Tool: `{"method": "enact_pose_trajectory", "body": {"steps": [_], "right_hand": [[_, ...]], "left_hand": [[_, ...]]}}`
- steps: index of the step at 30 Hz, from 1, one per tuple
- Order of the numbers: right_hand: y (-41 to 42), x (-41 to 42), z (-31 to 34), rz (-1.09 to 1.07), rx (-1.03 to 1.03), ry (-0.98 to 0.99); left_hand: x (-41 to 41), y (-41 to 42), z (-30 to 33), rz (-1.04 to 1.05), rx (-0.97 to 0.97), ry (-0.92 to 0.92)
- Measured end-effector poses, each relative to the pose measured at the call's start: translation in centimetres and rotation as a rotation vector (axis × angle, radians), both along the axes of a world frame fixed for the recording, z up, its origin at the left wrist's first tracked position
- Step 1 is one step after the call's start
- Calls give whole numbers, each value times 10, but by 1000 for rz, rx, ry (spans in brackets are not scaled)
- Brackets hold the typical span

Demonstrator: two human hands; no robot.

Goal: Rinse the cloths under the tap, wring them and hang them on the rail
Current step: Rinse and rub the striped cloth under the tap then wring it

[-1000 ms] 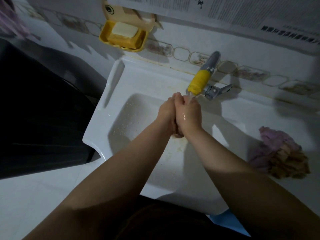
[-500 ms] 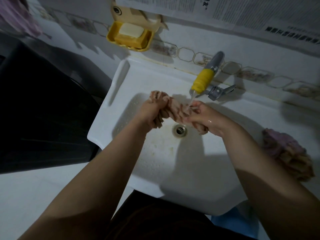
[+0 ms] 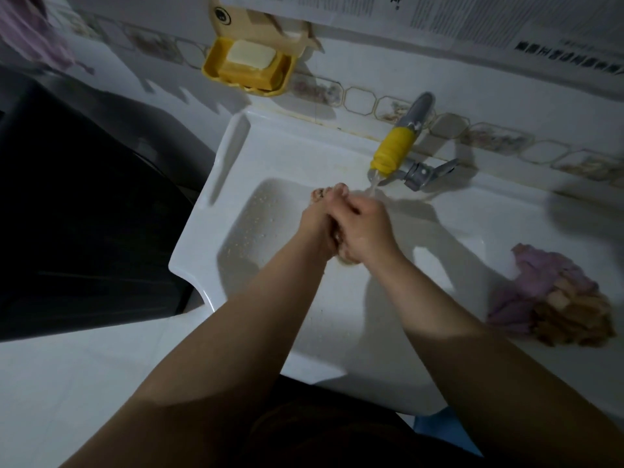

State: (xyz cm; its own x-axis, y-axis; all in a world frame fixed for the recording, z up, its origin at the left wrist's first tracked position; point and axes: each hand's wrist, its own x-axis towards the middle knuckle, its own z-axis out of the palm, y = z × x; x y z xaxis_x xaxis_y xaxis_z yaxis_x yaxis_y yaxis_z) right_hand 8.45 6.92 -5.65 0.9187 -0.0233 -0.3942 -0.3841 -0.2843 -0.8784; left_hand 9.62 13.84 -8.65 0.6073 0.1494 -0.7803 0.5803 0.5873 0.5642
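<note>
Over the white sink (image 3: 216,184), my left hand (image 3: 315,224) and my right hand (image 3: 366,228) are pressed together around a small beige cloth (image 3: 319,194). Only its ends peek out above my fingers and below my palms. Both hands grip it just left of the thin stream of water running from the tap (image 3: 393,152), which has a yellow sleeve and a grey handle. A crumpled purple cloth (image 3: 543,282) and a tan cloth (image 3: 570,319) lie in a heap on the sink's right ledge. No rail is in view.
A yellow soap dish (image 3: 250,67) with soap bars hangs on the tiled wall above the sink's left corner. A dark appliance (image 3: 77,211) stands left of the sink. A pinkish cloth (image 3: 30,32) hangs at top left. Printed paper covers the upper wall.
Half a second ago my hands were apart with the cloth stretched and twisted between them. They have come back together, bunching the cloth between the palms, as one second ago.
</note>
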Motion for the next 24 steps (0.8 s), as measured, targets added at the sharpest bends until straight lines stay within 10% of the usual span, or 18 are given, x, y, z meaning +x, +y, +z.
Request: {"method": "enact_pose_trajectory", "body": {"steps": [4, 21, 24], "right_hand": [[-6, 20, -9, 6, -412, -78], [11, 17, -11, 2, -404, -97], [2, 23, -13, -54, -414, -110]], "left_hand": [[-3, -20, 7, -29, 13, 13], [12, -9, 0, -283, 343, -23], [-4, -9, 13, -350, 87, -9]]}}
